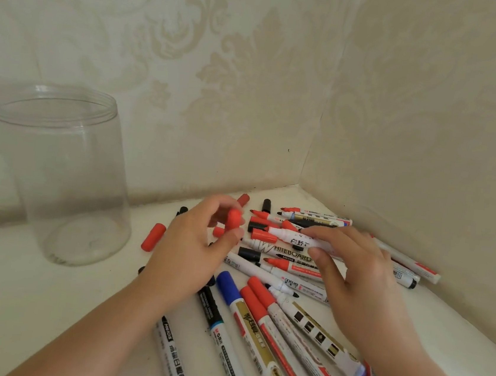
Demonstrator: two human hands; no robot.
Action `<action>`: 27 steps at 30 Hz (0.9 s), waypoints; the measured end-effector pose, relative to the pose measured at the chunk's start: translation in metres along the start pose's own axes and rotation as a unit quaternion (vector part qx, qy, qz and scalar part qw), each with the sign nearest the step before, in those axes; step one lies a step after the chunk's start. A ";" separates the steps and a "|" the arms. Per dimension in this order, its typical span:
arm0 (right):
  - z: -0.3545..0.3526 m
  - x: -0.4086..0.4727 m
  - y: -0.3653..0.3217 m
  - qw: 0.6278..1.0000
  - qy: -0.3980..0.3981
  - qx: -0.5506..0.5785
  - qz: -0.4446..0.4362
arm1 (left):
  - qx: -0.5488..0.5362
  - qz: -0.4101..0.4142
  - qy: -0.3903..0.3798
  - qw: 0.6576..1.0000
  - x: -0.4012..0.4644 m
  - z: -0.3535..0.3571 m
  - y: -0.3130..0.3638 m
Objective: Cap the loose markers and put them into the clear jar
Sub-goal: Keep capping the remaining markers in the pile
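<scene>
A clear plastic jar (57, 172) stands upright and empty at the left of the white surface. A pile of whiteboard markers (276, 283) lies in the corner, some capped in red, blue or black, some with bare tips. My left hand (190, 252) pinches a red cap (234, 218) between thumb and fingers above the pile. My right hand (352, 267) grips an uncapped white marker (296, 238) with its tip pointing left toward the cap. The cap and the tip are a short way apart.
Loose red caps (153, 236) and black caps (266, 204) lie among the markers. Patterned walls (417, 129) close in the corner behind and to the right. Capped markers (254, 337) stretch toward the front edge between my forearms.
</scene>
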State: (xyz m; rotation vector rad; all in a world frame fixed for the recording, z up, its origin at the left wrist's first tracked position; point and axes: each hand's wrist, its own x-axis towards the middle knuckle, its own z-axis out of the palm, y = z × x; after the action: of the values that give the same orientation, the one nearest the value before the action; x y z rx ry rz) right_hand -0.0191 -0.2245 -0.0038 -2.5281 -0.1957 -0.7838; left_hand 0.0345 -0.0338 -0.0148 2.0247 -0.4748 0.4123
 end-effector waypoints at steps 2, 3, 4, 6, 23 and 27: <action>0.001 -0.001 -0.004 1.000 -0.013 0.008 0.001 | -0.150 -0.069 0.006 0.986 0.000 -0.001 0.005; 0.002 -0.002 -0.005 1.000 -0.021 0.011 0.000 | -0.226 -0.097 0.003 0.969 -0.001 -0.001 0.007; 0.003 -0.002 -0.007 0.999 -0.029 0.013 -0.002 | -0.290 -0.118 0.002 0.950 -0.001 -0.001 0.009; 0.004 -0.003 -0.009 0.999 -0.040 0.015 -0.003 | -0.371 -0.150 0.008 0.916 -0.003 -0.001 0.009; 0.007 -0.004 -0.013 0.999 -0.049 -0.002 -0.002 | -0.405 -0.153 -0.078 0.898 -0.006 0.001 0.009; 0.008 -0.004 -0.011 0.999 -0.040 -0.009 -0.009 | -0.198 -0.092 -0.127 0.968 -0.010 0.004 0.008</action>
State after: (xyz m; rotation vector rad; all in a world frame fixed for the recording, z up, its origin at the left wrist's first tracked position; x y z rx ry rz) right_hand -0.0217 -0.2110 -0.0075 -2.5803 -0.2406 -0.6944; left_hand 0.0223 -0.0390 -0.0150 1.7157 -0.4760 -0.0576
